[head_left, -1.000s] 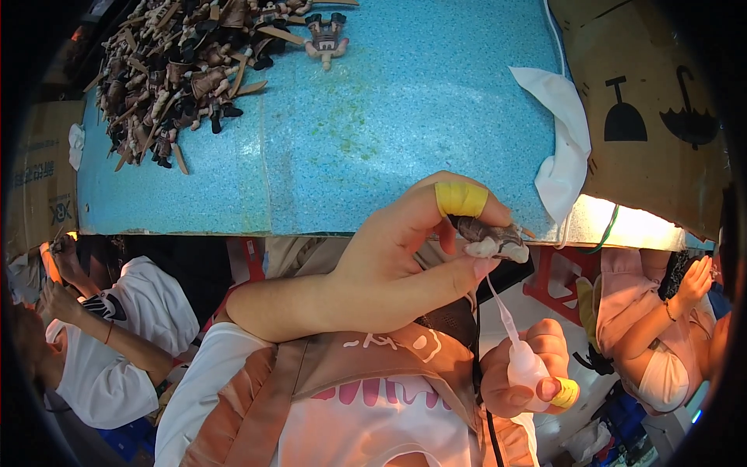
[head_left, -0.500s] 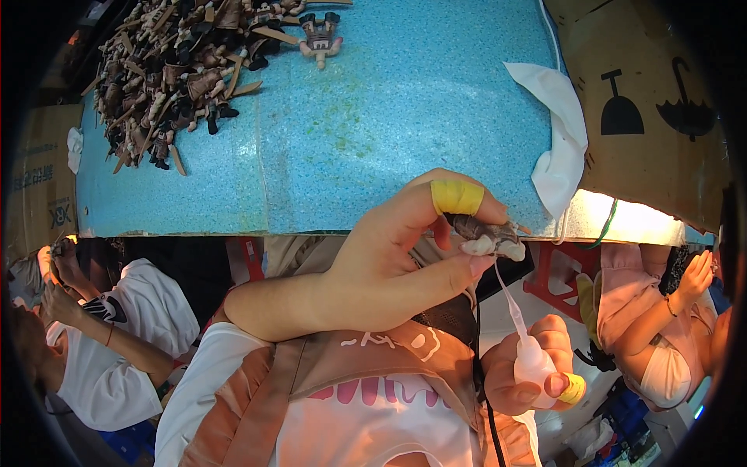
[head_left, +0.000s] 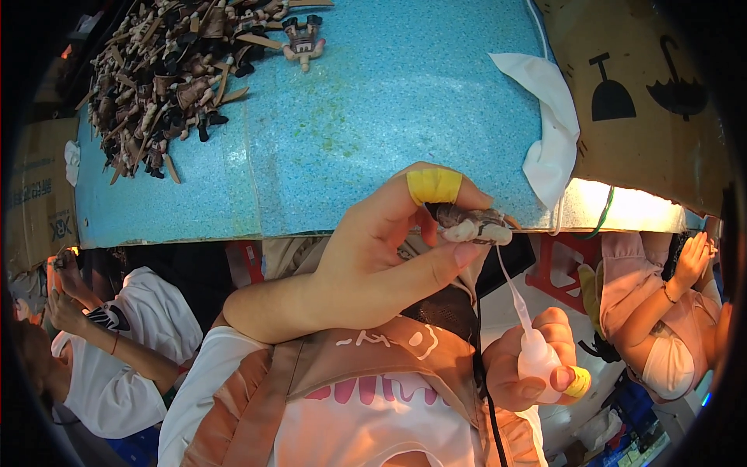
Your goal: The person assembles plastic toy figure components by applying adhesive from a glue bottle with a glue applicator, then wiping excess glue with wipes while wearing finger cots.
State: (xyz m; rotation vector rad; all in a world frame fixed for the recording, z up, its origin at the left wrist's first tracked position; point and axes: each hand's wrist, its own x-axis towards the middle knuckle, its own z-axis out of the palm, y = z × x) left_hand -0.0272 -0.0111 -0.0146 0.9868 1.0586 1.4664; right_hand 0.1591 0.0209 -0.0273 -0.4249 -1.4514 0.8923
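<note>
Held between the thumb and fingers of my left hand (head_left: 373, 257) is a small toy figure (head_left: 476, 227), dark brown and cream. Yellow tape wraps a finger of that hand. My right hand (head_left: 502, 366) closes round a small translucent squeeze bottle (head_left: 535, 354) with a long thin nozzle pointing up. The nozzle's tip is at the underside of the figure; whether it touches cannot be made out. Yellow tape is on a digit of this hand too. Beyond my hands, a single brown and cream figure (head_left: 303, 43) lies on the blue tabletop (head_left: 389, 101).
A heap of similar figures with flat wooden sticks (head_left: 156, 93) covers the table's far left. White tissue (head_left: 548, 124) lies at the right, beside a cardboard box (head_left: 638, 148). One person (head_left: 124, 350) sits at left, another (head_left: 654, 327) at right. A red stool (head_left: 556, 272) stands below the table edge.
The figure in my left hand has turned, showing more of its cream part, and shifted slightly left and up. The bottle stays nearly in place. The whole view has shifted a little.
</note>
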